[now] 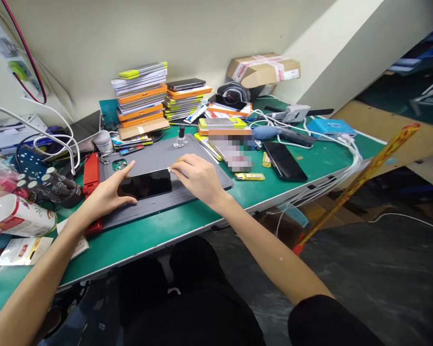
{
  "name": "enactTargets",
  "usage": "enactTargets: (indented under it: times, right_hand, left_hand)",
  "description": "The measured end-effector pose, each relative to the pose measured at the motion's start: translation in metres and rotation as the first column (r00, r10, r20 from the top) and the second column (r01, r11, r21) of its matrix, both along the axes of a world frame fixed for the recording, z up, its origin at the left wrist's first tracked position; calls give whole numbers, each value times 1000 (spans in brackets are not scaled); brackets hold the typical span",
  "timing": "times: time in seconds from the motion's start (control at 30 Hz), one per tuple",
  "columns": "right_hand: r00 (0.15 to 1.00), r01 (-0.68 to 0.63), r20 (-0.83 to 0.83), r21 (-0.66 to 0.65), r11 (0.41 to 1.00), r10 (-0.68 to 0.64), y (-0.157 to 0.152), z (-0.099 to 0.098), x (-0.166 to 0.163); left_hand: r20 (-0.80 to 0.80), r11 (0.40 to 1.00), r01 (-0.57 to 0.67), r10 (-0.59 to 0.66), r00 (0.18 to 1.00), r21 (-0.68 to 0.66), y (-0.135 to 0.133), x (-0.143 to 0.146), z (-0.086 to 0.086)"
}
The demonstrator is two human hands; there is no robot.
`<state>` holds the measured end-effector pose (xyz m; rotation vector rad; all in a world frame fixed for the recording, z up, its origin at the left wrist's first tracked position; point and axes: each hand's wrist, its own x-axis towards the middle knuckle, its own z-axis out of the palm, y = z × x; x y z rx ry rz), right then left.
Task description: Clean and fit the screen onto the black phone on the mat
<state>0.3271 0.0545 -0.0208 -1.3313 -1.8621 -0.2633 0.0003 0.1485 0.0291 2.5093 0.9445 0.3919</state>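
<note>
A black smartphone (147, 184) lies screen up on a grey work mat (198, 158). My left hand (111, 191) grips its left end, with the thumb along the near edge and the fingers at the far edge. At the phone's far right corner, my right hand (193, 173) has its fingertips pinched together. A small white bit shows at those fingertips, too small to name. Behind the phone stands a small clear bottle (181, 138) with a black cap. A green-rimmed round dish (119, 165) with small parts is beyond my left hand.
Stacks of flat boxes (140, 96) line the wall. On the right lie another black phone (285, 161), a blue air blower (266, 132) and white cables (351, 149). To the left are a red tool (91, 173), a screwdriver holder (67, 192) and a tissue roll (25, 216).
</note>
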Motion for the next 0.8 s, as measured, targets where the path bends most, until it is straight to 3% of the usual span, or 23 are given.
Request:
enactTargets:
  times: [0.13, 0.23, 0.37, 0.57, 0.8]
  right_hand:
    - [962, 19, -274, -1, 1000, -18, -2, -15, 8]
    - [911, 5, -411, -40, 999, -21, -6, -21, 8]
    - [912, -24, -410, -62, 998, -3, -9, -19, 6]
    - [919, -74, -390, -24, 997, 59, -18, -12, 3]
    - [888, -289, -302, 222, 931, 347, -26, 0, -9]
  left_hand:
    - [21, 996, 80, -81, 996, 49, 0, -2, -1]
    - [16, 998, 31, -32, 999, 51, -2, -4, -2]
    - [6, 995, -41, 40, 999, 95, -6, -7, 1]
    - [35, 992, 64, -68, 997, 104, -11, -3, 7]
    - [117, 995, 91, -94, 989, 27, -6, -6, 4]
